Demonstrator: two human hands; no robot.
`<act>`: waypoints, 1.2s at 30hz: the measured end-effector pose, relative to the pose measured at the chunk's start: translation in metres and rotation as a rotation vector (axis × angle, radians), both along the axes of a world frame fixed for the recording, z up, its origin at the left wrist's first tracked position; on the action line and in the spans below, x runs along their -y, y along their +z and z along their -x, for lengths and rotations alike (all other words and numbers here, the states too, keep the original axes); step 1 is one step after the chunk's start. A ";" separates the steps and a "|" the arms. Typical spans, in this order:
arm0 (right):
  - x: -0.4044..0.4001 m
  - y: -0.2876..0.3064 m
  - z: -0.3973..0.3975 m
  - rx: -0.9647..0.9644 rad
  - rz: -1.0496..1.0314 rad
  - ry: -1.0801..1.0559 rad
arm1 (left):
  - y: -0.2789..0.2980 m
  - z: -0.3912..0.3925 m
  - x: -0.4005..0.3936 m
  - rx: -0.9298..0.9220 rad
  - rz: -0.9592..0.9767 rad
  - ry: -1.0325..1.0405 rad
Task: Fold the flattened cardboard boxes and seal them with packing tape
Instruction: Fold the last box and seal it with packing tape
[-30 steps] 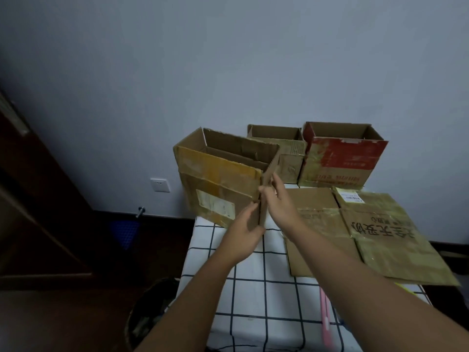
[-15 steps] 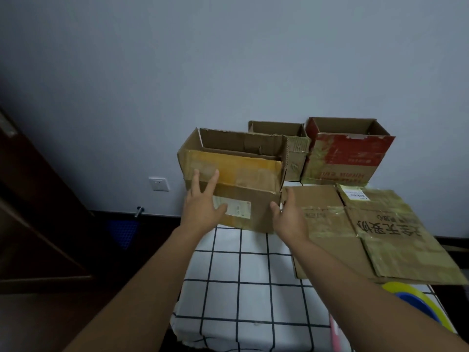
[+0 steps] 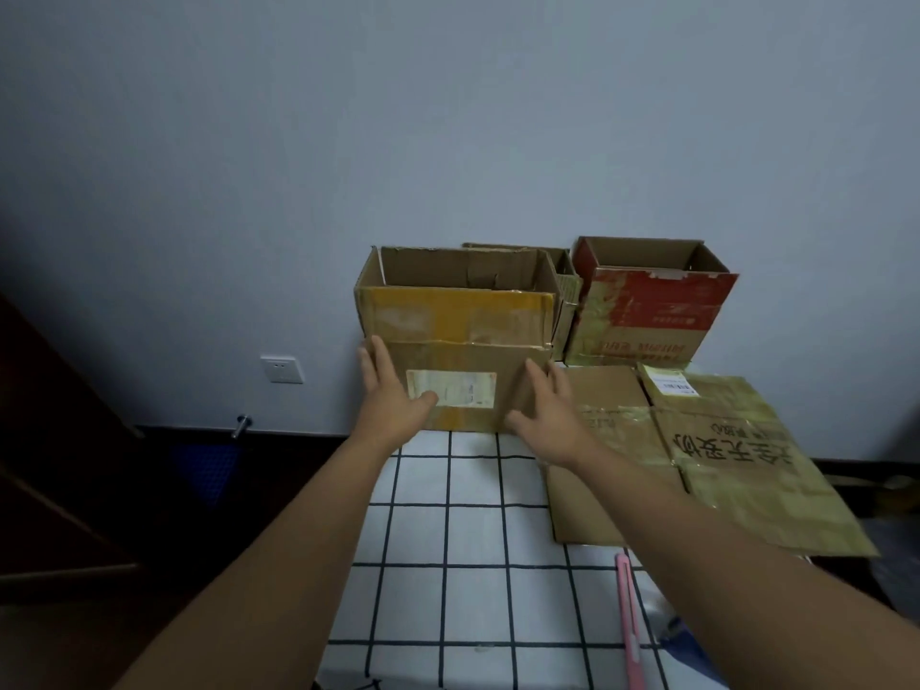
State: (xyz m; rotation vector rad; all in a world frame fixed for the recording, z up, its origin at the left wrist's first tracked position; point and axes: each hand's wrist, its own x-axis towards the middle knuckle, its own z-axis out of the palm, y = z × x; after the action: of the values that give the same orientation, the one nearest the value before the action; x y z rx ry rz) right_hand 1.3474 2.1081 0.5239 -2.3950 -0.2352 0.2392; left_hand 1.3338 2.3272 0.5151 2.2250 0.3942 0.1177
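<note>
Cardboard box [image 3: 463, 336] fronted by flat left hand [image 3: 393, 395], right hand [image 3: 550, 415], seemingly touching

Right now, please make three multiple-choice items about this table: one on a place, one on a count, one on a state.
1. Where do the flattened boxes lie?
A. on the table's right side
B. on the floor
C. inside the red box

2. How many opened boxes stand by the wall?
A. one
B. three
C. five

3. How are both hands on the front box?
A. fingers straight against its front
B. curled into fists
C. holding tape

Answers:
1 A, they lie flat beside the right hand.
2 B, the front box, a brown box behind it and the red box.
3 A, the left hand also lies flat.
</note>
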 end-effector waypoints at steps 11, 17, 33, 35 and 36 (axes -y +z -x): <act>0.022 -0.015 -0.005 0.036 0.331 0.129 | 0.000 0.007 0.007 -0.126 -0.304 0.071; 0.101 -0.032 0.025 0.110 0.289 -0.004 | -0.029 0.052 0.069 0.117 -0.244 0.033; 0.344 -0.082 0.051 -0.245 0.310 -0.511 | -0.072 0.024 0.225 -0.427 0.079 0.014; 0.356 -0.094 0.054 -0.291 0.249 -0.485 | -0.072 0.020 0.228 -0.386 0.246 0.120; 0.360 -0.100 0.055 -0.300 0.219 -0.453 | -0.070 0.019 0.229 -0.367 0.328 0.164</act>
State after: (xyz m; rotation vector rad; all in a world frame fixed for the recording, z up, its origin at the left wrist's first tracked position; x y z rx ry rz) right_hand 1.2929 1.7486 0.4238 -2.5073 0.4895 0.4204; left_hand 1.3153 2.0977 0.4449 1.8843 0.7406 -0.2566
